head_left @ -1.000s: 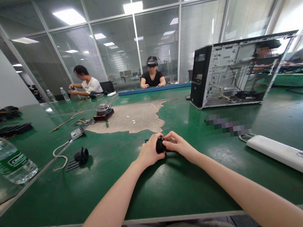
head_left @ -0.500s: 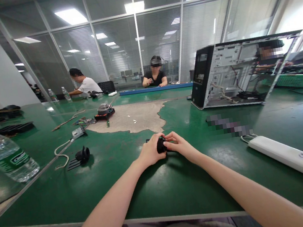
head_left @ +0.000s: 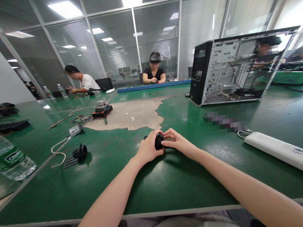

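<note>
A small black part [head_left: 158,141] is held just above the green table [head_left: 181,186], near the middle of the view. My left hand [head_left: 149,147] is wrapped round it from the left. From the right, the fingertips of my right hand [head_left: 177,142] press on the side of the same part. Its far and lower sides are hidden by my fingers. To the left lies another black piece [head_left: 80,152] with flat prongs, beside a small metal module [head_left: 75,130] on a whitish cable.
An open computer case [head_left: 202,76] stands at back right, a white power strip [head_left: 290,154] at right. A water bottle [head_left: 4,155] leans in at left. A red and black component [head_left: 102,109] sits near the worn patch. Several people sit around the table.
The view has shifted slightly, so the table items appear a little further left and higher. Both hands keep their hold on the black part. The person opposite has lowered a raised hand.
</note>
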`<state>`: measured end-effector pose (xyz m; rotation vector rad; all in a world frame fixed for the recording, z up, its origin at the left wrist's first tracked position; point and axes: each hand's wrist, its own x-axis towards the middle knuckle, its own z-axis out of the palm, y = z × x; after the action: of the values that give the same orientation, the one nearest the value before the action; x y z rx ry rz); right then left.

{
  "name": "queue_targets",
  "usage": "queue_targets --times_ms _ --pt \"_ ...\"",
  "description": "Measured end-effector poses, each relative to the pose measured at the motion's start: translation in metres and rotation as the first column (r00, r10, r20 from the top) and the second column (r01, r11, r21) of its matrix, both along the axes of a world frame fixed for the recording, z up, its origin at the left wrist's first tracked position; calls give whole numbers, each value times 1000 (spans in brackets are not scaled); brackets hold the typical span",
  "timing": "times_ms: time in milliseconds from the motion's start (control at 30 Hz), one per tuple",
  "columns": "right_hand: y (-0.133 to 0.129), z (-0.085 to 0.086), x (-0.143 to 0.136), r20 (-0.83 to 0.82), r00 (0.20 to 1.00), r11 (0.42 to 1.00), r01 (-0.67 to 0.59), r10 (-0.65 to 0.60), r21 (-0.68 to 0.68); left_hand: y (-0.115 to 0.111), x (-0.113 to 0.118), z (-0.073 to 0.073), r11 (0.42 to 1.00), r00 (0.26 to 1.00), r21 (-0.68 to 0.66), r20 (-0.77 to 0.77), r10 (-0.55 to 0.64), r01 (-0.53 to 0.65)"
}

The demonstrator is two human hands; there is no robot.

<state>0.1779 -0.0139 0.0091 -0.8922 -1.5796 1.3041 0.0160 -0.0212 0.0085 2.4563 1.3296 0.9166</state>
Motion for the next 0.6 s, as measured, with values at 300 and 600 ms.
queue_targets --times_ms 300,600 --pt "8 -8 1 14 1000 999 23 -23 -43 0 1 1 1000 1000 -15 1 18 -18" --pt "0 0 0 -19 1000 1000 5 -6 -14 0 0 0 1000 1000 1 3 8 -8"
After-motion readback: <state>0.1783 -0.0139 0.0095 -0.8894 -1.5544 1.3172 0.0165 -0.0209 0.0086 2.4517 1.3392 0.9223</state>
